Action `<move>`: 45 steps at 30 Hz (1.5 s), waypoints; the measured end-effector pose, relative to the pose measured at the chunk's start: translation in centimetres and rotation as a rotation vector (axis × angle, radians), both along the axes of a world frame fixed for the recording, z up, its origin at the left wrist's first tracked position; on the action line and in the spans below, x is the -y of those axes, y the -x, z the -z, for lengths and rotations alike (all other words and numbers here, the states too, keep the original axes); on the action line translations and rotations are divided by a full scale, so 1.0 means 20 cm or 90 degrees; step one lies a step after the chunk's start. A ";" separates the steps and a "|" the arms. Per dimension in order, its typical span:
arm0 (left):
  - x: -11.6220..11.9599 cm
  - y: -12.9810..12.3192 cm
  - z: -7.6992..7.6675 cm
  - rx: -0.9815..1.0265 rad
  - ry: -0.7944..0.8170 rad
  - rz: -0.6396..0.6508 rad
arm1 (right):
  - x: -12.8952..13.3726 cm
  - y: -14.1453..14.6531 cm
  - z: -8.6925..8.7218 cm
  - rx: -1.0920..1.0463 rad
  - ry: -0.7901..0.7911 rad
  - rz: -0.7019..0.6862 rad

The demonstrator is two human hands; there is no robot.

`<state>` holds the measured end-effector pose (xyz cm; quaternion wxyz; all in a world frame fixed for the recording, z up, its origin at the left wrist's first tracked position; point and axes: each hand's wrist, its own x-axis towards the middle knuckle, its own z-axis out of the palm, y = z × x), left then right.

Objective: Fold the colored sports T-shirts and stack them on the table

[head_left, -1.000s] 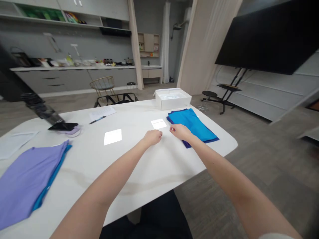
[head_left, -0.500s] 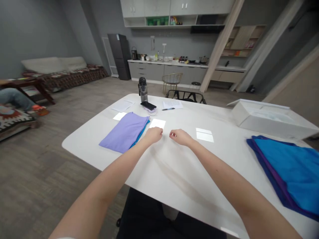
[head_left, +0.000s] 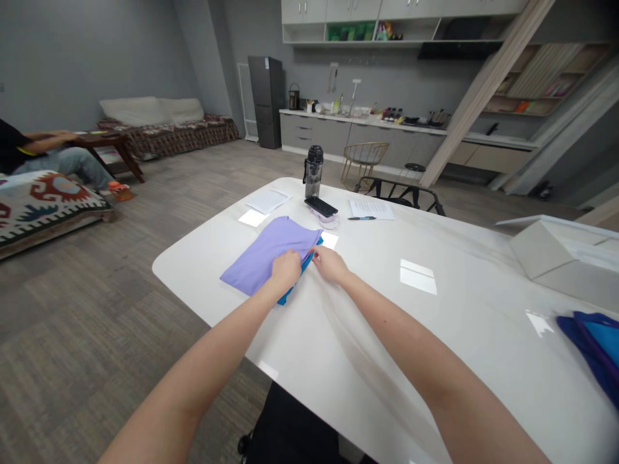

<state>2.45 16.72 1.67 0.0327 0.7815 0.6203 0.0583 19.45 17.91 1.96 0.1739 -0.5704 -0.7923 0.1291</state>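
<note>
A folded purple cloth [head_left: 261, 252] lies on the white table, left of the middle, with a blue cloth [head_left: 283, 299] showing from under its right edge. My left hand [head_left: 287, 267] rests on the purple cloth near that edge, fingers curled down and closed; the fingertips are mostly hidden. At the far right corner of the stack, my right hand [head_left: 329, 263] has its thumb and fingertips closed at the edge of the cloths. Whether it pinches one layer or more cannot be made out.
Beyond the cloths stand a dark bottle [head_left: 314, 171], a phone [head_left: 321, 207], papers [head_left: 269, 200] and a pen [head_left: 362, 218]. To the right are a white box [head_left: 556, 258] and more folded dark-blue cloths [head_left: 587, 351]. A person [head_left: 58, 151] sits far left.
Both hands have moved left from the bare tabletop onto the purple and blue cloths. The view has turned left, so the right-hand cloths and box now sit partly out of frame.
</note>
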 end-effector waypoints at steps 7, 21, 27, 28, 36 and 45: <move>0.04 -0.03 -0.10 0.138 -0.083 0.108 | -0.01 0.00 0.02 -0.003 -0.132 -0.060; 0.19 -0.41 -0.31 0.073 -0.194 0.022 | 0.57 -0.70 -0.50 -0.034 -0.296 0.138; 0.12 -0.53 -0.36 0.128 -0.179 0.032 | 0.85 -1.14 -0.60 -0.057 -0.431 0.289; 0.11 -0.56 -0.37 0.161 -0.167 0.027 | 0.89 -1.21 -0.61 -0.059 -0.445 0.321; 0.18 -0.85 -0.65 0.457 -0.189 0.225 | 1.08 -1.71 -0.64 -0.071 -0.468 0.626; 0.07 -1.08 -0.47 0.223 0.044 0.288 | 1.09 -1.85 -0.30 0.111 -0.051 0.658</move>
